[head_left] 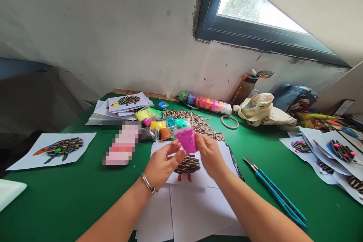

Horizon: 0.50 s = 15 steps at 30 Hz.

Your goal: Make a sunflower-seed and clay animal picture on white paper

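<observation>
A packet of magenta modelling clay (186,140) is held up over the paper, pinched at its right side by my right hand (210,155). My left hand (164,162), with a silver bracelet at the wrist, closes its fingers on the packet's left edge. Below them, a white sheet (161,183) carries an animal shape made of striped sunflower seeds (188,165) with two orange-red legs; the hands and packet cover its upper part. Just behind lie several bags of coloured clay, among them an orange one (166,133) and a yellow one (157,125).
Loose sunflower seeds (198,121) are heaped behind my hands. Blue-handled tweezers (276,193) and a black pen (236,162) lie to the right. A tape roll (230,121), a bottle (245,87) and a cloth bag (256,109) stand farther back. Finished seed pictures (65,149) flank both sides.
</observation>
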Each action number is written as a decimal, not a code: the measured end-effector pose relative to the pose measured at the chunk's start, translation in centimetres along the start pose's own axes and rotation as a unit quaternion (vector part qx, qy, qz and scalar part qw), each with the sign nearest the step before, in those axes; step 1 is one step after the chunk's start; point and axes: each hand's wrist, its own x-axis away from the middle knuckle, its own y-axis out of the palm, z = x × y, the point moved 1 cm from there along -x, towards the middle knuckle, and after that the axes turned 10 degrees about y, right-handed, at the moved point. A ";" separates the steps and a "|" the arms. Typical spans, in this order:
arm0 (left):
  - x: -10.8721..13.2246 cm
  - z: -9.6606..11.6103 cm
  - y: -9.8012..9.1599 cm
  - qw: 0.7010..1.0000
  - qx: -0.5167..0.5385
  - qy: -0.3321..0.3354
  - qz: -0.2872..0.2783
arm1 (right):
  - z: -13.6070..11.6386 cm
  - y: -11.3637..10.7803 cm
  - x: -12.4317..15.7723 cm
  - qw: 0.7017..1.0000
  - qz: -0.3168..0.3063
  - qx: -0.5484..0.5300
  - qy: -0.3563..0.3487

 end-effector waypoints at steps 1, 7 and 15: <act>0.0 0.2 0.2 0.999 0.038 0.007 -0.009 | -0.1 0.7 0.7 1.000 -0.025 -0.001 0.010; 0.2 1.1 0.5 0.996 0.089 0.004 -0.011 | 0.1 -0.1 2.4 0.997 0.001 0.081 -0.010; 0.7 0.7 1.0 0.998 0.005 0.006 -0.055 | -0.6 -1.1 3.6 0.967 0.050 0.157 -0.194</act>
